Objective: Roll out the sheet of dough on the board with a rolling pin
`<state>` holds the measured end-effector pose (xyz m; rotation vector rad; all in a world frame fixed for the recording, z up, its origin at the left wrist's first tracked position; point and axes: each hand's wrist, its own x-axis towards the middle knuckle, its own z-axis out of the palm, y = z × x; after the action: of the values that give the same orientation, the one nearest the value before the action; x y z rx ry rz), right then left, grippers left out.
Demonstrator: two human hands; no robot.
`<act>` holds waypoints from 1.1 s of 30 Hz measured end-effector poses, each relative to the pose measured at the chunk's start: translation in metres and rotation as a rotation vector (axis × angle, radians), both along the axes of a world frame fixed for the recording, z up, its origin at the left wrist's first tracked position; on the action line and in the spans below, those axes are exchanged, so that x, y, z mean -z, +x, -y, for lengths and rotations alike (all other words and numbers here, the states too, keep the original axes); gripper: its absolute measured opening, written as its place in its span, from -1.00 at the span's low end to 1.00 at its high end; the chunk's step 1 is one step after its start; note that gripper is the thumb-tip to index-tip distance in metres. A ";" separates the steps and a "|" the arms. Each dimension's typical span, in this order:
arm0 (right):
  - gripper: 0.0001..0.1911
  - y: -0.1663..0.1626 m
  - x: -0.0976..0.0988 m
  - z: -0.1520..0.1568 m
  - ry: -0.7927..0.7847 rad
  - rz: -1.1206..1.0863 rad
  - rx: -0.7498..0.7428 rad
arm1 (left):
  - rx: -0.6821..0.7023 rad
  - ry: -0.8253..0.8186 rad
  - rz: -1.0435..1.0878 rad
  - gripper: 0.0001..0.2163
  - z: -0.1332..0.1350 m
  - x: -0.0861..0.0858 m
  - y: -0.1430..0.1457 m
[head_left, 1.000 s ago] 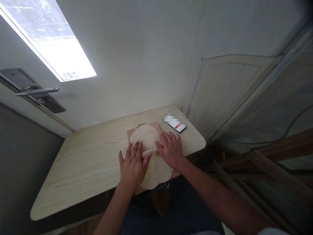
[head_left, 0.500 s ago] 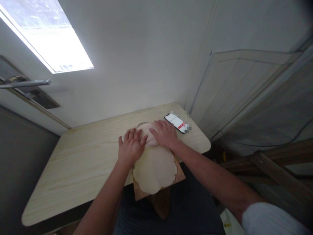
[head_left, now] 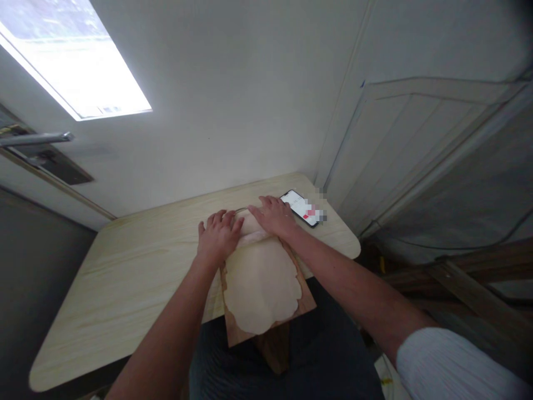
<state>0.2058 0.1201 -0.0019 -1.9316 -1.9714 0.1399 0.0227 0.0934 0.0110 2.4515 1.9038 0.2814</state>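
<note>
A pale, thin, wavy-edged sheet (head_left: pixel 262 289) that looks like rolled-out dough lies on a brown wooden board (head_left: pixel 307 300). Its far end shows a pinkish, folded or rolled part (head_left: pixel 253 235), where the layers cannot be told apart. My left hand (head_left: pixel 217 233) rests palm down on the far left of this part, fingers spread. On the far right lies my right hand (head_left: pixel 272 215), also palm down with fingers stretched out. Between the two hands, a thin curved rim (head_left: pixel 242 209) peeks out past the sheet; what it belongs to is hidden.
The light wood-grain table (head_left: pixel 137 272) stands against a white door. A phone (head_left: pixel 300 208) with a lit screen lies just beyond my right hand. The board overhangs the table's near edge above my lap. A metal door handle (head_left: pixel 37 139) juts out at the left.
Both hands have shifted slightly away from me and to the left on the folded part, uncovering more of the sheet. The camera view has moved slightly.
</note>
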 end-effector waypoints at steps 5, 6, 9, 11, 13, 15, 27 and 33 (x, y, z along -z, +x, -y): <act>-0.31 -0.002 0.000 -0.013 -0.020 0.005 0.002 | 0.011 0.007 -0.039 -0.54 -0.006 -0.007 0.002; -0.31 -0.002 -0.001 -0.014 -0.015 0.006 0.004 | 0.009 0.005 -0.045 -0.54 -0.007 -0.007 0.002; -0.30 -0.003 -0.001 -0.014 -0.009 0.006 0.013 | 0.007 -0.012 -0.058 -0.55 -0.009 -0.008 0.002; -0.29 -0.003 -0.002 -0.013 -0.027 0.008 0.007 | 0.014 -0.024 -0.065 -0.54 -0.009 -0.007 0.002; -0.29 -0.002 -0.002 -0.010 -0.047 0.017 -0.005 | 0.017 -0.034 -0.061 -0.54 -0.007 -0.007 0.001; -0.29 -0.001 -0.001 -0.006 -0.045 0.026 -0.011 | 0.013 -0.036 -0.041 -0.54 -0.005 -0.006 0.001; -0.36 0.000 0.002 0.028 0.030 0.045 0.013 | 0.004 0.051 -0.002 -0.42 0.019 0.006 0.002; -0.40 -0.001 0.001 0.062 0.031 0.014 0.026 | 0.013 0.101 -0.004 -0.44 0.052 0.005 0.006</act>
<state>0.2052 0.0576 -0.0026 -1.9428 -1.9455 0.0885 0.0286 0.0412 0.0061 2.5271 1.9204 0.3815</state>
